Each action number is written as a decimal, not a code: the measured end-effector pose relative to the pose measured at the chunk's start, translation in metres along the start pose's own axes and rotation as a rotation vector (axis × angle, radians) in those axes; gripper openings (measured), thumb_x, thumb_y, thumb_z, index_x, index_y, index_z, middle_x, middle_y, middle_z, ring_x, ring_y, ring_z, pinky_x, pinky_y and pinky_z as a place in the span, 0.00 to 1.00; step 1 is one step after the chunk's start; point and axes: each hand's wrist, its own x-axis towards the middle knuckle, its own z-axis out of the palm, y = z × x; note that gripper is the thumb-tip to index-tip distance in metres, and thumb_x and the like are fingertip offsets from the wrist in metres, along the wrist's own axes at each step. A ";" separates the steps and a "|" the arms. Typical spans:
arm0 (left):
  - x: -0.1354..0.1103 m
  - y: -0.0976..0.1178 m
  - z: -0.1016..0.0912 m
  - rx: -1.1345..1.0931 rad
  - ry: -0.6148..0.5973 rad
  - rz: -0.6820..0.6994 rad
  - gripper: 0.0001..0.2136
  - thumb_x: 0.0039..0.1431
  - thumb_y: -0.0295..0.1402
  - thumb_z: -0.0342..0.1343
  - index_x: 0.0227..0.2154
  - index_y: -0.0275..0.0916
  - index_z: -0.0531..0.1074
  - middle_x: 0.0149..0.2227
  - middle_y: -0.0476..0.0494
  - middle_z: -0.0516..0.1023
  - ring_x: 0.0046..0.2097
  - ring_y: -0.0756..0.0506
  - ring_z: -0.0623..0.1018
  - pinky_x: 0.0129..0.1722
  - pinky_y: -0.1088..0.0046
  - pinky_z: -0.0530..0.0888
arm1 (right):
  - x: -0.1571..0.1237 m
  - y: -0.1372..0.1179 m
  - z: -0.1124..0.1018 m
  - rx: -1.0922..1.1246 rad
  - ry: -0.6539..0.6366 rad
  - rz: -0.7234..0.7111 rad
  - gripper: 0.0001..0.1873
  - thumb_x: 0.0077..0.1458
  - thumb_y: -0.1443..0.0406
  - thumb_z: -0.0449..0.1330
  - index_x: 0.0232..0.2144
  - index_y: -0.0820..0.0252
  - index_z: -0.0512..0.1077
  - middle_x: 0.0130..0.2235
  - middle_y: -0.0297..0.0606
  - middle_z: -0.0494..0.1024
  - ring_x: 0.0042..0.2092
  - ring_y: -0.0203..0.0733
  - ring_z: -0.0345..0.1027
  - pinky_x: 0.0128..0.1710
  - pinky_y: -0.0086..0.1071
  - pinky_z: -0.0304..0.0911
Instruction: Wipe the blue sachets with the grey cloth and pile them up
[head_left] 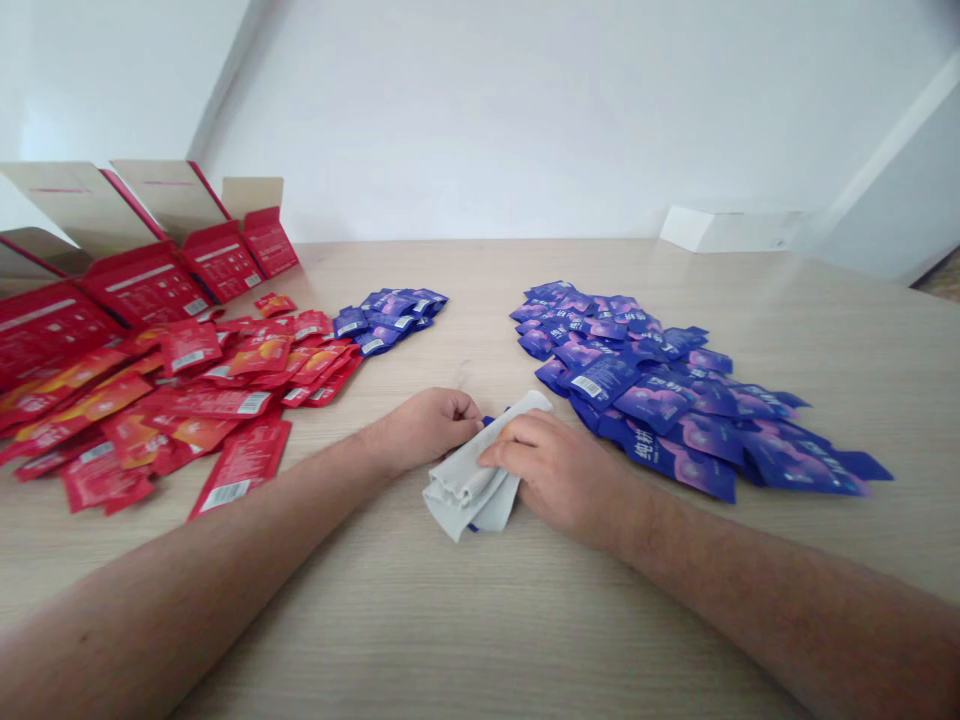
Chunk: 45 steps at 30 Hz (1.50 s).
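Your left hand (424,430) pinches the top of a folded grey cloth (465,490) in curled fingers, and your right hand (555,470) closes narrowly over it, with a blue sachet (487,421) showing at its edge. Right of the cloth lie purple sachets (637,400); left of it, red sachets (202,400), a blue sachet heap (386,318), and farther off, open red cartons (142,285).

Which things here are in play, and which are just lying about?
In play: left hand, right hand, grey cloth, blue sachet mostly hidden by the cloth.

Lying about: blue sachet piles, red sachets, open red cartons, white box.
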 end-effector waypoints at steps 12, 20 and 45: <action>0.000 -0.001 0.000 -0.031 -0.018 -0.019 0.11 0.58 0.40 0.54 0.31 0.37 0.73 0.22 0.52 0.72 0.20 0.53 0.70 0.17 0.81 0.65 | 0.001 -0.003 0.001 0.010 0.002 -0.016 0.15 0.60 0.75 0.58 0.47 0.59 0.75 0.43 0.41 0.76 0.47 0.45 0.66 0.50 0.38 0.64; 0.001 -0.004 0.000 -0.037 -0.022 0.023 0.10 0.58 0.40 0.54 0.31 0.38 0.73 0.22 0.52 0.72 0.21 0.53 0.70 0.19 0.81 0.67 | 0.000 -0.012 0.001 0.006 -0.045 -0.143 0.10 0.64 0.69 0.57 0.45 0.59 0.76 0.41 0.41 0.76 0.45 0.44 0.66 0.47 0.37 0.64; 0.001 -0.003 0.001 -0.025 -0.015 0.006 0.12 0.58 0.43 0.54 0.31 0.38 0.73 0.22 0.53 0.72 0.20 0.53 0.70 0.19 0.80 0.67 | 0.000 -0.006 0.001 -0.003 -0.032 -0.110 0.12 0.62 0.72 0.57 0.45 0.59 0.76 0.41 0.41 0.76 0.45 0.44 0.66 0.46 0.37 0.64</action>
